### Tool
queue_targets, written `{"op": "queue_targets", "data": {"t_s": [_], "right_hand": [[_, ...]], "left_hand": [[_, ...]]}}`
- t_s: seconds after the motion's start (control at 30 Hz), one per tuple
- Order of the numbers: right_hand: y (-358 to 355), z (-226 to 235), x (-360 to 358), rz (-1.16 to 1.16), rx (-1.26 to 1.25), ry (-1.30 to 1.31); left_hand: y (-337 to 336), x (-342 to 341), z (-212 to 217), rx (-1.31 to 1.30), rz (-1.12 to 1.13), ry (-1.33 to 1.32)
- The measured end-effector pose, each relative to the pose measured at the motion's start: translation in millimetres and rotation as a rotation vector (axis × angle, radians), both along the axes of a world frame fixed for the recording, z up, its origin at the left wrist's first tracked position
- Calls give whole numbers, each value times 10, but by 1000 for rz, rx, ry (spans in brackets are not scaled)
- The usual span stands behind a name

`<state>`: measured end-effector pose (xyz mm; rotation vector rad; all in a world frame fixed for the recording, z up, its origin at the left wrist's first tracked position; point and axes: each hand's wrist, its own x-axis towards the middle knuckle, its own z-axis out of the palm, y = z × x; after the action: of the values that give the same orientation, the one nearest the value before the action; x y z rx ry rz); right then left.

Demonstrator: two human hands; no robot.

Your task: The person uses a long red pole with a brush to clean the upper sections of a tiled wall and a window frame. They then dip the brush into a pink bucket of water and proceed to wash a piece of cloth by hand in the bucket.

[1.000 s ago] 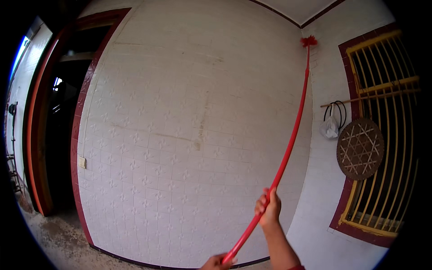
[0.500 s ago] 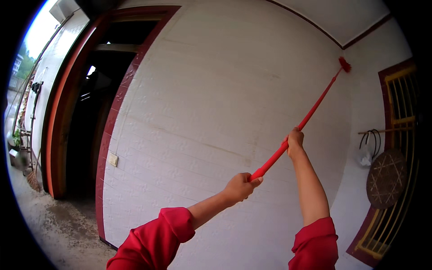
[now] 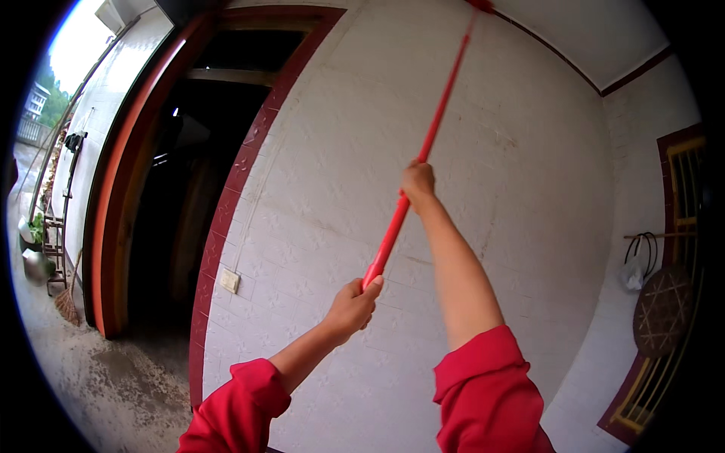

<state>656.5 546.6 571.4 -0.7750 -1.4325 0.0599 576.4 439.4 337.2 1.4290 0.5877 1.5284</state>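
A long red pole duster (image 3: 442,106) slants up across the white wall (image 3: 325,196). Its red bristle head (image 3: 480,4) is at the top edge of the picture, partly cut off, by the dark trim where wall and ceiling meet. My left hand (image 3: 353,308) is closed round the pole's lower end. Farther up the pole, my right hand (image 3: 419,181) wraps it with the arm stretched out. Both arms wear red sleeves rolled up to the forearm.
Left of the wall stands a dark open doorway (image 3: 208,151) with a red frame. A light switch (image 3: 229,280) is beside it. At the right, a round woven tray (image 3: 662,311) hangs before a barred window (image 3: 642,392), near a plastic bag (image 3: 633,273). A broom (image 3: 68,302) leans outside.
The duster's head has swept left and up from the far right corner to the wall's top edge. Both hands have moved left with the pole, which now stands steeper.
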Motion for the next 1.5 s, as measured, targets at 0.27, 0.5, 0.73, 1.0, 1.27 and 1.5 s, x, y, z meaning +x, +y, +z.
{"op": "queue_targets", "data": {"t_s": [0.27, 0.5, 0.73, 1.0, 1.27, 1.5], "right_hand": [[-256, -668, -1287, 54, -76, -223], [-241, -417, -615, -134, -49, -210], [-39, -69, 1001, -173, 95, -34], [-130, 4, 2673, -370, 6, 139], [326, -173, 1656, -284, 51, -78], [-315, -463, 458, -31, -71, -388]], "left_hand": [[-86, -651, -584, -46, 245, -8], [-164, 222, -1721, 49, 355, 158], [-255, 934, -1150, 11, 102, 348], [-236, 1306, -870, 46, 0, 389], [-143, 1033, -1463, -78, 12, 131], [-350, 1355, -1726, -176, -186, -128]]}}
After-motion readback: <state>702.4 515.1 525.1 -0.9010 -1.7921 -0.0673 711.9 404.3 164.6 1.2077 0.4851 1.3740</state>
